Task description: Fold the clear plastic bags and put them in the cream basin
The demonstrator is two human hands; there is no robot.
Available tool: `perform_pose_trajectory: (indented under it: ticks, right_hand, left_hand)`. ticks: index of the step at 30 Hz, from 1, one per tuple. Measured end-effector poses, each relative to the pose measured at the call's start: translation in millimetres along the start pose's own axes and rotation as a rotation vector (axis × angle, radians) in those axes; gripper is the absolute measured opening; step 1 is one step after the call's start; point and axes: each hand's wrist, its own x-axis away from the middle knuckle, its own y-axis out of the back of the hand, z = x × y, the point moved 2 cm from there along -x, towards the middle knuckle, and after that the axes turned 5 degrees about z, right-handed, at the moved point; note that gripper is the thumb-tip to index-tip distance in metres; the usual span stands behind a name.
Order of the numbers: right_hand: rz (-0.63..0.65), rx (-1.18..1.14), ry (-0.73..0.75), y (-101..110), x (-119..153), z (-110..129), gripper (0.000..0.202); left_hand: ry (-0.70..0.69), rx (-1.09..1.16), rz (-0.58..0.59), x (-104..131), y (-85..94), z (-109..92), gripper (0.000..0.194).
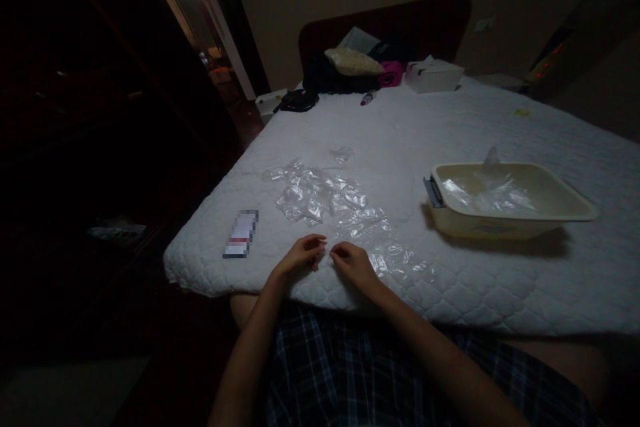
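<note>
My left hand [304, 252] is just above the near edge of the bed, its fingers curved and apart, with nothing visible in them. Close beside it, my right hand [354, 263] has thumb and fingertips pinched together; whatever they hold, if anything, is too small or too clear to make out. A narrow gap separates the fingertips of the two hands. Beyond them lies a spread of crumpled clear plastic bags [320, 192], which reaches right up to my right hand. More clear plastic [493, 193] sits inside a cream plastic basin [510, 225] on the right.
A phone-like rectangle [241, 233], blurred out, lies left of my hands on the white quilted bed [400, 127]. Toward the headboard [440, 17] are a white box [434, 77], a black bag [299, 101], a pale pillow-like bundle [354, 62] and a pink roll [391, 73].
</note>
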Motion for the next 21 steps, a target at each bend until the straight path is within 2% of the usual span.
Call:
perform_pose_trajectory:
  ticks: [3, 7, 13, 21]
  right_hand:
    - [-0.039, -0.216, -0.072, 6.2, -5.3, -7.2, 0.011]
    - [-0.024, -0.357, -0.143, 10.2, -8.3, -15.2, 0.017]
    - [-0.063, -0.512, -0.232, 15.3, -8.0, -20.2, 0.024]
    - [-0.159, -0.527, -0.268, 23.7, -12.9, -34.9, 0.028]
  left_hand:
    - [-0.125, -0.141, -0.010, -9.1, -4.8, -7.0, 0.048]
    - [-0.227, -0.306, 0.063, -23.7, -9.9, -13.6, 0.030]
    - [-0.159, -0.349, 0.013, -30.9, -11.8, -9.8, 0.017]
    - [-0.097, -0.338, -0.033, -33.3, -12.4, -12.2, 0.023]
